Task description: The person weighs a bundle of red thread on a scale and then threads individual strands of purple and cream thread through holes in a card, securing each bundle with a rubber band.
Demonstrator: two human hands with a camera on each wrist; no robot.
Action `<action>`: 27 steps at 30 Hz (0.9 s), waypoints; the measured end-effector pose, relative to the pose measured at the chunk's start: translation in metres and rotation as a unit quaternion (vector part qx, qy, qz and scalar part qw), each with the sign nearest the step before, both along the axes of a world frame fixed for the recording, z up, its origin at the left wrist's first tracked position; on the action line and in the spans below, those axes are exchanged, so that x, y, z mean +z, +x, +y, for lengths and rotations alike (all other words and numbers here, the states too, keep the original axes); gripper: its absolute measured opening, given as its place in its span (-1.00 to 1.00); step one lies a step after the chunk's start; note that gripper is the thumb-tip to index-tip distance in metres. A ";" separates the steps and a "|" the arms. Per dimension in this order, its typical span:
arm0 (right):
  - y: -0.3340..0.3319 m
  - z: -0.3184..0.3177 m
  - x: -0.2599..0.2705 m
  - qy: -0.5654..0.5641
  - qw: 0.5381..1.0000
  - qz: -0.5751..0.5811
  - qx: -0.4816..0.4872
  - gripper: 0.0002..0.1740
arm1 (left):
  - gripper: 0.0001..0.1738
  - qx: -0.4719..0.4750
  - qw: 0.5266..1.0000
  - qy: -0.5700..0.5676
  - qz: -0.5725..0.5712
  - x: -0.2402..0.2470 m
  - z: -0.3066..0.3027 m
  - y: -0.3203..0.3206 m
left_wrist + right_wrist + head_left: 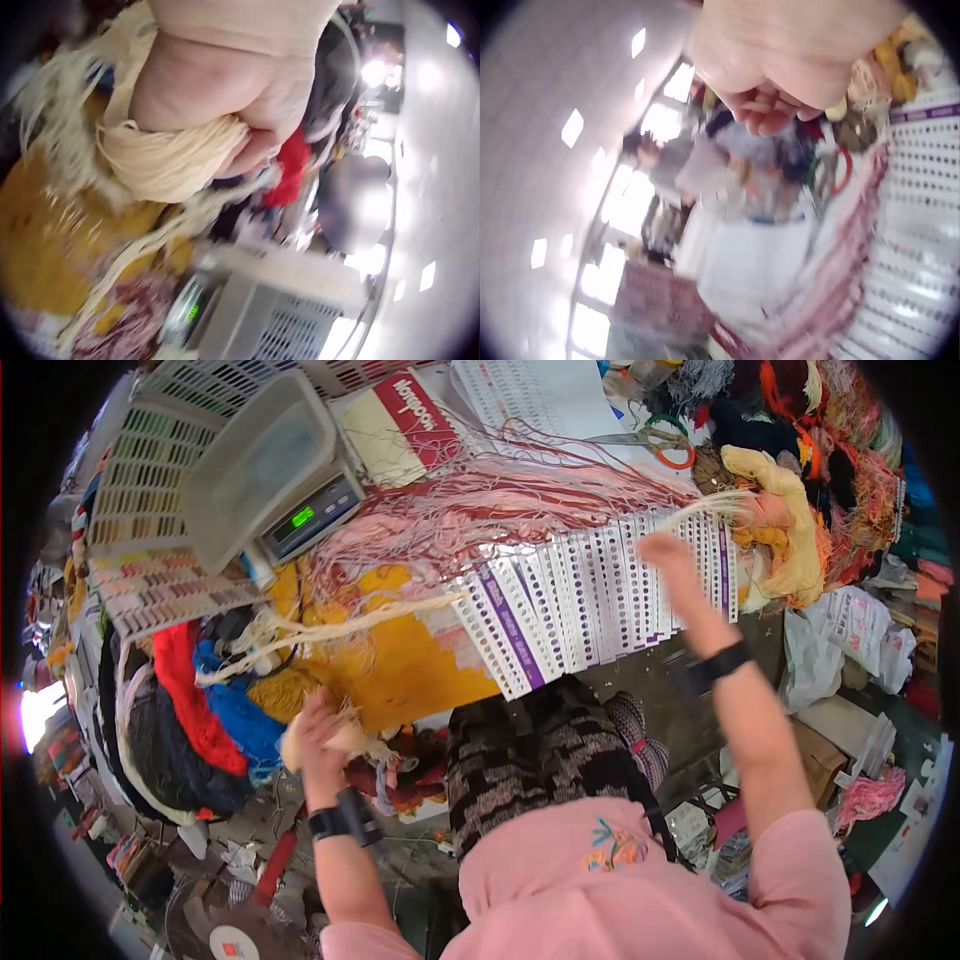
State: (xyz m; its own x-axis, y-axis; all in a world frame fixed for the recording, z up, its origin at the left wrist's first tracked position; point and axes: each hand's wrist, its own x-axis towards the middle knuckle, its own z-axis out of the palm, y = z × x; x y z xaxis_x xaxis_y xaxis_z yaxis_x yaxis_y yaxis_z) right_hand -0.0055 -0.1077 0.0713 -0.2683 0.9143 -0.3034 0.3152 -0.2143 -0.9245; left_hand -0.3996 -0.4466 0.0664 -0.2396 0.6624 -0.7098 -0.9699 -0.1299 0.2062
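Observation:
My left hand [318, 735] grips a bundle of cream yarn [169, 161], its fingers curled round the strands at the table's left front. A long cream strand [370, 618] runs across the yellow yarn-covered surface toward the color cards. My right hand [672, 565] hangs over the right part of the cards [590, 595], which have rows of dark purple and grey dots. In the right wrist view its fingers [769, 120] are curled in, with no yarn showing between them. Pale loose strands [712, 507] fan out just beyond that hand.
A digital scale [305, 520] with a grey tray stands at the back left beside a plastic basket [150, 490]. Pink yarn [450, 510] lies behind the cards. Scissors [672, 448] with red and green handles lie at the back right. Red yarn [195, 700] hangs at the left.

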 end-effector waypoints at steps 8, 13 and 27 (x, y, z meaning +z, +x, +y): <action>-0.119 -0.069 -0.100 0.281 0.949 -0.093 0.112 -0.91 | -0.75 -0.332 0.903 -0.119 0.246 -0.062 0.181 0.134; -0.113 -0.074 -0.115 0.337 0.928 -0.089 0.128 -0.77 | -0.80 -0.450 0.773 -0.217 0.392 -0.077 0.216 0.163; -0.114 -0.079 -0.115 0.341 0.911 -0.069 0.222 -0.47 | -0.93 -0.347 0.843 -0.118 0.393 -0.093 0.209 0.155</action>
State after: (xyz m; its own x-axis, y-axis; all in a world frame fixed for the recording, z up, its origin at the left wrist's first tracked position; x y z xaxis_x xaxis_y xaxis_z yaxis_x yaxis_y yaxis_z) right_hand -0.1190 -0.1870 -0.0442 -0.6602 0.7131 0.2356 0.3538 0.5721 -0.7400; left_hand -0.2443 -0.2378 -0.0266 -0.3100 0.6994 -0.6441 -0.3475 0.5472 0.7615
